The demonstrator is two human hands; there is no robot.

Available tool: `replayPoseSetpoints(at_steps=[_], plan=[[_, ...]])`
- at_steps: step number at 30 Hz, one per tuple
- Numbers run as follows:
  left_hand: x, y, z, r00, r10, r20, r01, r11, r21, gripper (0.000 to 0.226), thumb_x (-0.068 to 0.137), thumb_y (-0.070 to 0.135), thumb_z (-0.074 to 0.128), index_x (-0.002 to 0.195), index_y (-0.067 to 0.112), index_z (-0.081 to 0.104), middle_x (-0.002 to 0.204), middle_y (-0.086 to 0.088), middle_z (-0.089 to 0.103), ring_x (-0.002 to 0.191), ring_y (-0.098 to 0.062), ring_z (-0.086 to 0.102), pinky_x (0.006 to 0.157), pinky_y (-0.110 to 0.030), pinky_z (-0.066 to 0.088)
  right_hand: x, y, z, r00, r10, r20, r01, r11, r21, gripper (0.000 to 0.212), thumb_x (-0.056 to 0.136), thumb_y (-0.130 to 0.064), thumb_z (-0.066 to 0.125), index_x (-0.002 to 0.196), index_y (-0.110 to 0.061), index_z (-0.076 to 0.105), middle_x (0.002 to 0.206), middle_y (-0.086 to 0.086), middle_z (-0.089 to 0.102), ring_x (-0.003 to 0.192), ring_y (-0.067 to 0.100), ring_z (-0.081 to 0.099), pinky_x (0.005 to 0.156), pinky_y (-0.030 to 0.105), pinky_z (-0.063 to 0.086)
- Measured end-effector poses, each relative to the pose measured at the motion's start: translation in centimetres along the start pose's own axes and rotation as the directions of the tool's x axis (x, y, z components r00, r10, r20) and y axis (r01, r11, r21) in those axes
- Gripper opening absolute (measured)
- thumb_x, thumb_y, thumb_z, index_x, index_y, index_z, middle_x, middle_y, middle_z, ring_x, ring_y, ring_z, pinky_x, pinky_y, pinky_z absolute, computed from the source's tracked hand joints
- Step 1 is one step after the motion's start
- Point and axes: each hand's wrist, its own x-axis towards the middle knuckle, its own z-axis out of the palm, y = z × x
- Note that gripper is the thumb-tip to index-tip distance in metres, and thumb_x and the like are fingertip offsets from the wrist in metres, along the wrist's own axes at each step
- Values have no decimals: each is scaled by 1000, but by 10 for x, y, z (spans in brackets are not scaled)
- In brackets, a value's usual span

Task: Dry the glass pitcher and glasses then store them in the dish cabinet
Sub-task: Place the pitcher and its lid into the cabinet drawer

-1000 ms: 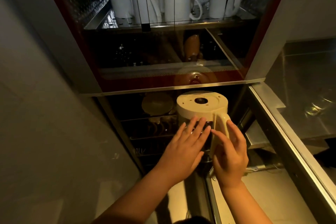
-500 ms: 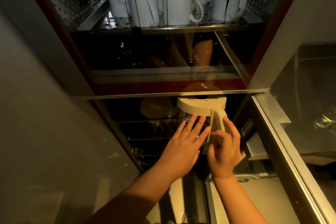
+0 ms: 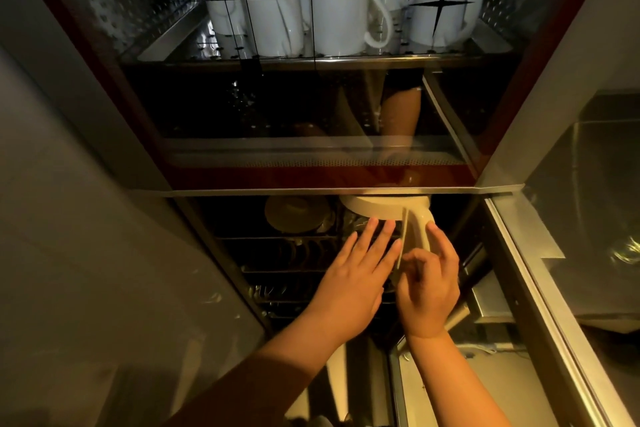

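Inside the lower compartment of the dish cabinet (image 3: 381,191), just under its metal front rail, the glass pitcher (image 3: 377,210) stands with its cream lid tucked beneath that rail and its cream handle (image 3: 417,230) pointing out toward the person. The left hand (image 3: 353,274) lies flat against the pitcher's clear side, fingers straight and spread, pressing rather than gripping. The right hand (image 3: 429,282) is at the handle, thumb and fingers loosely curved round it from the right; whether they truly clamp it I cannot tell for certain, but they appear to hold it.

The pitcher is likely fairly heavy for its size, stiff and breakable, and its glass wall would be slick if any damp remains. The handle is the sure place to take it, with a flat palm on the body to steady and guide it past the rail, which sits close above the lid.

One pitcher is in view. Above the rail, behind the glass door, stand white mugs (image 3: 332,10), at least seven, the back row partly hidden. Left of the pitcher, one pale dish (image 3: 296,213) leans in the rack. No drinking glasses can be made out with certainty.
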Motion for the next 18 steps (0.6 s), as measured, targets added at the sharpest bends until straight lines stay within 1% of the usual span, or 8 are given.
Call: replayPoseSetpoints(at_steps=[3,4,6,8,11,13,16,18], plan=[[2,2,1,1000,-14,-2,14,1000,0,84,79,32,68,148,13,22,157,-12,-1,144,-30,-3,113,-45,10,-3,4,4,1000,11,-4,-11,1000,8,12,83,-10,50,94,-16,51,132,10,43,120,26,48,76,35,54],[2,2,2,1000,-20,3,20,1000,-5,83,79,32,68,147,13,24,157,-11,0,144,-30,-2,113,-45,11,-4,4,7,1000,25,-2,-25,1000,8,13,83,-10,51,94,-16,51,132,10,42,120,25,47,77,35,53],[3,1,6,999,-33,17,34,999,-14,80,79,32,68,146,14,28,157,-11,1,144,-30,-1,114,-45,13,-5,4,13,998,58,12,-58,998,23,14,83,-9,53,96,-15,52,133,10,42,121,25,46,78,39,54],[4,-1,8,999,-24,34,26,999,-46,73,78,29,69,141,15,35,157,-12,5,144,-31,2,114,-45,16,-7,4,18,997,69,35,-70,997,43,14,85,-11,54,98,-14,52,134,10,40,124,24,43,88,38,50],[3,-1,12,998,-11,67,17,996,-85,63,76,28,69,132,17,42,156,-11,15,144,-30,11,113,-44,20,-8,4,24,992,67,106,-75,994,77,19,86,-14,53,104,-13,52,137,11,36,129,24,37,103,34,39],[3,0,14,997,-19,76,29,991,-129,65,77,25,66,137,15,40,157,-10,15,144,-29,9,114,-44,19,-9,5,25,985,68,160,-83,992,93,24,86,-14,53,110,-11,52,140,12,34,132,23,34,108,33,34],[4,-3,19,995,-12,97,32,978,-206,66,87,20,53,146,14,25,159,-6,0,144,-24,-10,117,-43,5,-8,5,25,969,68,239,-97,989,111,31,88,-14,52,118,-8,53,145,10,30,136,23,31,111,33,32],[5,-8,18,992,-30,125,57,973,-225,66,91,20,50,148,14,18,158,-4,-7,143,-22,-15,118,-42,2,-5,5,24,953,61,296,-105,985,135,35,88,-11,51,123,-10,50,148,6,26,137,23,30,111,34,31]])
